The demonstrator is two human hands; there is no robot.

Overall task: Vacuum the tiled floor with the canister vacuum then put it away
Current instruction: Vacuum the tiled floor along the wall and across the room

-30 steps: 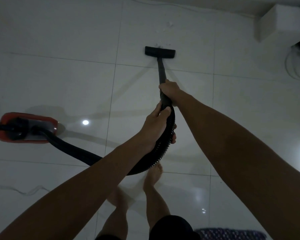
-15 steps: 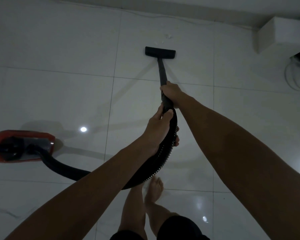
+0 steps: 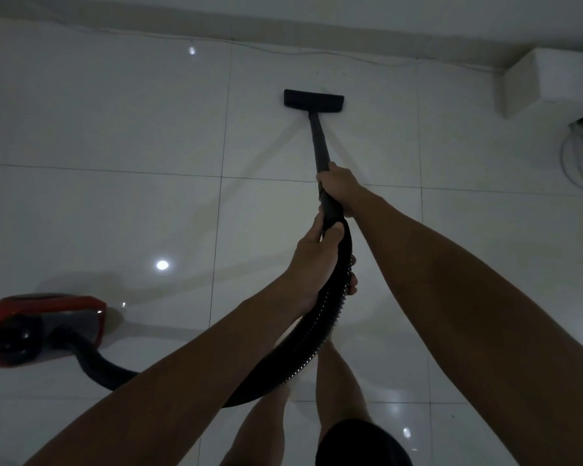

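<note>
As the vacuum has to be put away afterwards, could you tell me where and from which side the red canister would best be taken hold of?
The red canister lies low on the tiled floor, hose leaving its right end. The dark raised part on top looks like a handle, though dim light leaves this unsure. Probably grip there, coming from above, on the side away from the hose.

Nozzle (image 3: pixel 313 101) has advanced across the floor (image 3: pixel 115 129) toward the wall (image 3: pixel 317 15); the debris specks seen ahead of it earlier no longer show. More of the wall base and its cable (image 3: pixel 350 58) is in view. Canister (image 3: pixel 44 326) sits lower and further left in frame, trailing behind. The person's legs (image 3: pixel 337 381) have stepped forward; feet are now hidden.
</note>
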